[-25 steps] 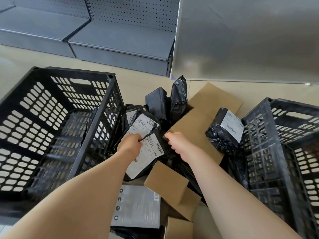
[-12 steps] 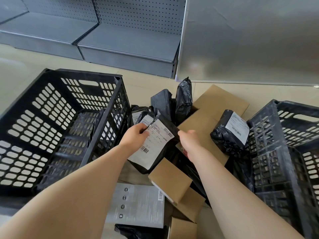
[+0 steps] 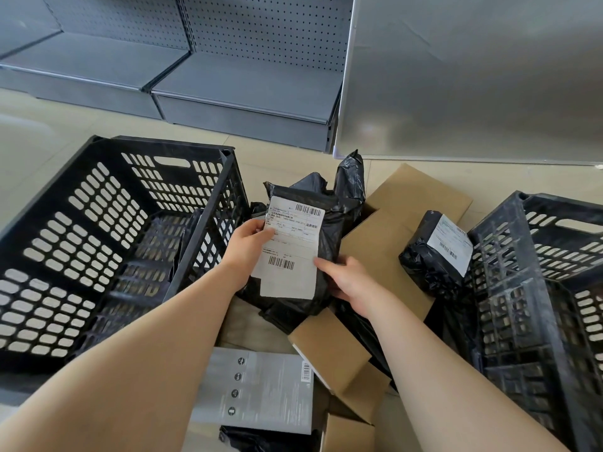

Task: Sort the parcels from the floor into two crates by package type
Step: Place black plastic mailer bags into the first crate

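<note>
Comparing with half a second before, the labelled bag [image 3: 295, 252] had been lifted clear of the pile and turned label-up; it was held above the parcels between the two crates. The left hand [image 3: 249, 244] gripped its left edge, thumb on the white label. The right hand [image 3: 346, 282], earlier reaching at the carton, had taken a grip on the bag's lower right edge, so both grips were closed on it. The left crate [image 3: 107, 243] and the right crate [image 3: 538, 288] stood on a pale tiled floor [image 3: 49, 138]. Brown cartons [image 3: 391, 243], a second labelled bag [image 3: 435, 256] against the right crate, and a grey box [image 3: 261, 393] lay below. Grey pegboard shelving [image 3: 228, 76] and a grey panel [image 3: 473, 76] stood behind.
</note>
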The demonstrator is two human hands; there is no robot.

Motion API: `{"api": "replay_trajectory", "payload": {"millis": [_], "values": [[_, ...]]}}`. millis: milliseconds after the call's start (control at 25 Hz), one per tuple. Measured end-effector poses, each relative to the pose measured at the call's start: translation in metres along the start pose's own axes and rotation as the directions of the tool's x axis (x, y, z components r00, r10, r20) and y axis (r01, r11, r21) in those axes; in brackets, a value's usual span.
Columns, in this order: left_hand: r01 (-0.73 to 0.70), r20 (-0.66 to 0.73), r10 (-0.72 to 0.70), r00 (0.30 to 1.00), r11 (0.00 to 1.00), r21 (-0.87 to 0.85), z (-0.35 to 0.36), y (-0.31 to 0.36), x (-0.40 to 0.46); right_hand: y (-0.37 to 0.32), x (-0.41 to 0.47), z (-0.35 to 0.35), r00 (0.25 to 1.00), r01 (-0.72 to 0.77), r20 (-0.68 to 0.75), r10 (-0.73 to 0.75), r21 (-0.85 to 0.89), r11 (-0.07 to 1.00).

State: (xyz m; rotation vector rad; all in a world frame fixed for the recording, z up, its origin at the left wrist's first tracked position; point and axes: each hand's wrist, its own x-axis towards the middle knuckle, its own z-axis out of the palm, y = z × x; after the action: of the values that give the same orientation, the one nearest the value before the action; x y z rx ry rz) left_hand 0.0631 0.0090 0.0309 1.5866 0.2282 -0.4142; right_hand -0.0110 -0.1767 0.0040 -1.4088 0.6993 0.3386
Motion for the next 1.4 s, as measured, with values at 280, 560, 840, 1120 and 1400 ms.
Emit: {"api": "replay_trajectory", "payload": {"millis": [280,560,840,1120,1400], "values": [[0.117,0.130,-0.105,0.986,0.990,-0.084,-0.002,0.001,0.000,-0.007,0.004,-0.007,1.000,0.012,-0.018,-0.010,0.111,0.994],[0.215,0.234,-0.271,0.934,0.947,0.237,-0.009,-0.006,-0.003,-0.015,0.011,0.007,0.998,0.026,-0.051,-0.023,0.071,0.997],[0.246,0.306,-0.268,0.914,0.963,0.110,-0.025,0.023,-0.004,-0.026,0.011,0.030,0.995,0.048,-0.085,-0.045,0.028,0.998],[0.119,0.228,-0.108,0.968,0.992,-0.035,-0.086,0.066,0.008,-0.063,-0.022,0.080,0.988,0.153,-0.020,-0.152,0.123,0.980],[0.065,0.057,-0.052,0.997,0.966,-0.251,-0.192,0.065,0.033,-0.052,-0.034,0.160,0.962,0.256,0.123,-0.244,-0.087,0.963]]}}
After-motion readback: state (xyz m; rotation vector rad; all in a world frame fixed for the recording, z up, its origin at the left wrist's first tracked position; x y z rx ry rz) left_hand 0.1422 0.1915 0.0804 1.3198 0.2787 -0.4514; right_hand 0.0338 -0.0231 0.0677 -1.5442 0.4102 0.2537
